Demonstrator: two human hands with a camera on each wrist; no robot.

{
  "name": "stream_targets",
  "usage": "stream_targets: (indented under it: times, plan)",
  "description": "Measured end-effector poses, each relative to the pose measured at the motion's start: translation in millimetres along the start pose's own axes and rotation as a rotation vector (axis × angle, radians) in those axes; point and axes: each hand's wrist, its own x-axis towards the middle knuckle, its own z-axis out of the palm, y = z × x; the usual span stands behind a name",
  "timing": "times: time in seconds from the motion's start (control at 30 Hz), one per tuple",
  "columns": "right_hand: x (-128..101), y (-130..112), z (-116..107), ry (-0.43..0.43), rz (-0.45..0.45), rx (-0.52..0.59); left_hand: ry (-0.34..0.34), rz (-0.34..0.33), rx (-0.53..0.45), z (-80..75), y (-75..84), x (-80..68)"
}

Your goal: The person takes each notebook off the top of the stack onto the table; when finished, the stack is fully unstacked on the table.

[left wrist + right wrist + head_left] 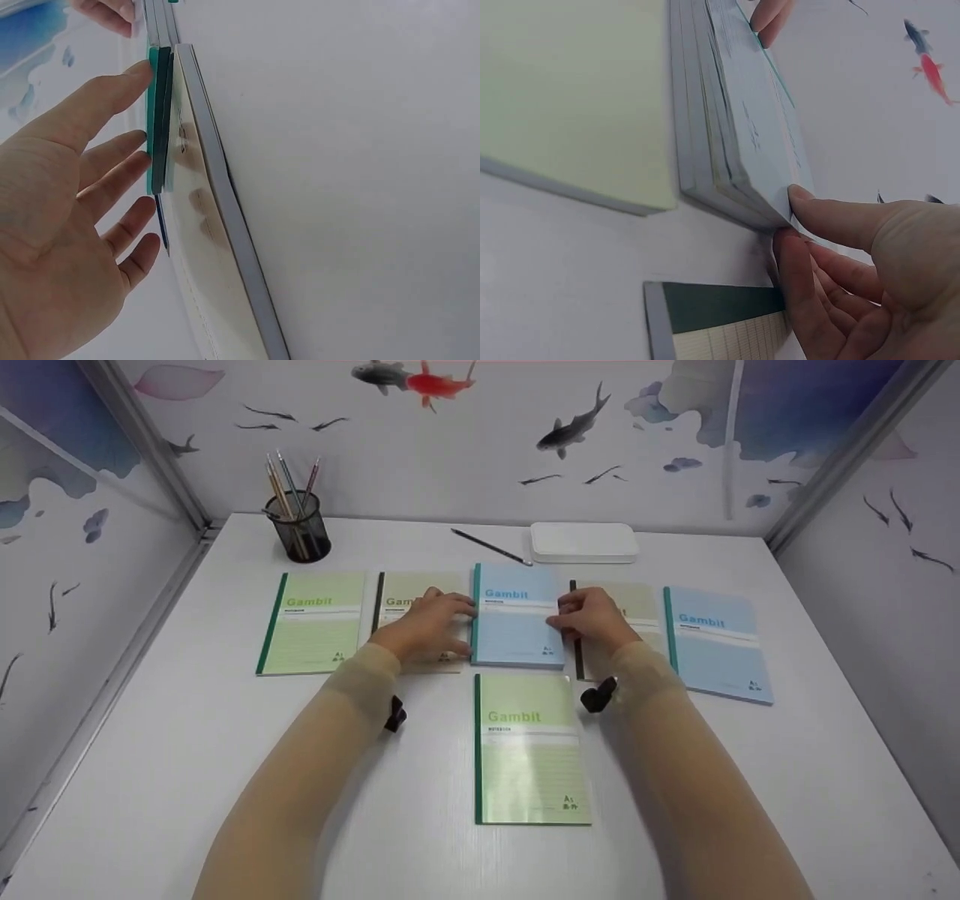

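A blue notebook with a green spine lies at the middle of the row, on top of a stack. Several page-block layers show beneath its cover in the right wrist view. My left hand has its fingers spread, with the thumb and some fingertips touching the green spines. On the opposite side, my right hand pinches the stack's edge, thumb on the blue cover and fingers at the side. Below the stack lies a light-green notebook. Beige notebooks are partly hidden under both hands.
Another green notebook lies at the far left of the row and a blue one at the far right. Behind them are a black mesh pen cup with pencils, a loose dark pencil and a white case.
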Motion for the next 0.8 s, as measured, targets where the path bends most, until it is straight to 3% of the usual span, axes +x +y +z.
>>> stream_targets:
  times: [0.13, 0.53, 0.8]
  plan:
    - [0.3, 0.4, -0.3, -0.008, 0.011, 0.007, -0.010, -0.020, -0.037, 1.4, -1.8, -0.6]
    - [1.5, 0.2, -3.1, 0.002, 0.070, 0.062, -0.007, 0.034, -0.027, 5.8, -7.2, 2.5]
    - [-0.4, 0.0, -4.5, 0.025, 0.034, 0.102, 0.006, 0.036, -0.052, 4.6, -8.7, 0.7]
